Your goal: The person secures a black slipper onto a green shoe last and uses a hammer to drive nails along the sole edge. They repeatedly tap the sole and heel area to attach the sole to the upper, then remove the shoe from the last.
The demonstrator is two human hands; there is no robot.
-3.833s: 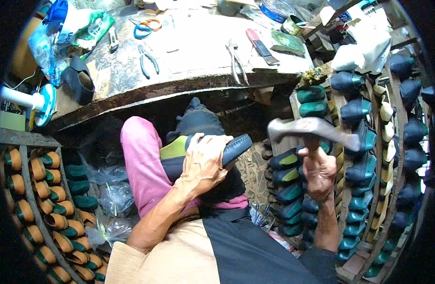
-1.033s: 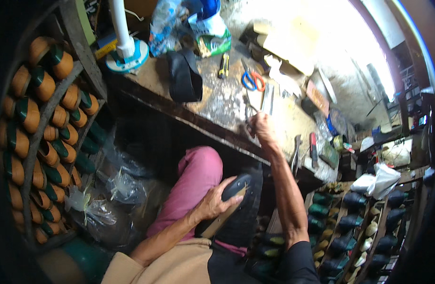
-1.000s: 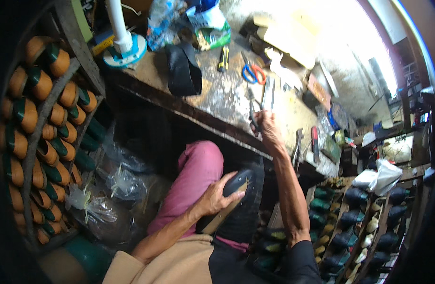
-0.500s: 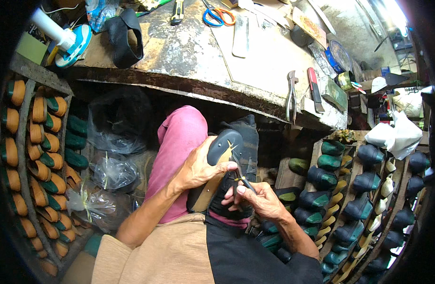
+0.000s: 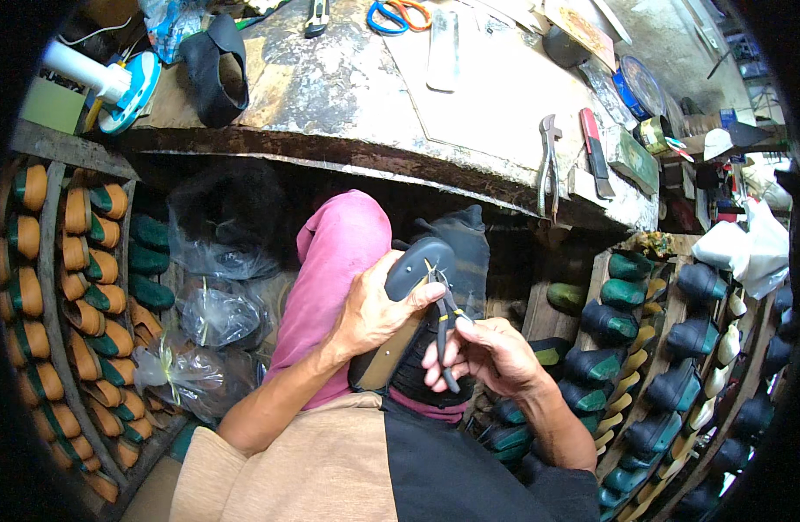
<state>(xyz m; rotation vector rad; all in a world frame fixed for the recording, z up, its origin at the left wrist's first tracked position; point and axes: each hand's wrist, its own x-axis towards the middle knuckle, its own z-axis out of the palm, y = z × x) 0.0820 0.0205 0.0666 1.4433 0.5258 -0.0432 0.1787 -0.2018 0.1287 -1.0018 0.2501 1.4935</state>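
A shoe (image 5: 410, 265) with a black toe and tan underside lies bottom up over my lap. My left hand (image 5: 372, 303) is wrapped round its side, thumb across the underside. In my right hand (image 5: 497, 355) are dark pliers (image 5: 444, 337) with yellow bands, their handles spread apart and the fingers around them. The jaws meet the underside near the toe, close to my left thumb. A small pale spike-like bit stands out there; whether the jaws grip it is too small to tell.
Ahead runs a worn workbench (image 5: 348, 87) with pincers (image 5: 549, 165), a red-handled knife (image 5: 596, 152), scissors (image 5: 398, 16) and a black shoe upper (image 5: 215, 74). Racks of orange-and-green shoes (image 5: 95, 261) stand left, dark shoes (image 5: 678, 339) right. Plastic bags (image 5: 221, 313) sit by my left leg.
The pliers' handles have spread wider, one now pointing down toward my lap. My right hand has loosened its fingers around them. My left hand keeps its hold on the shoe.
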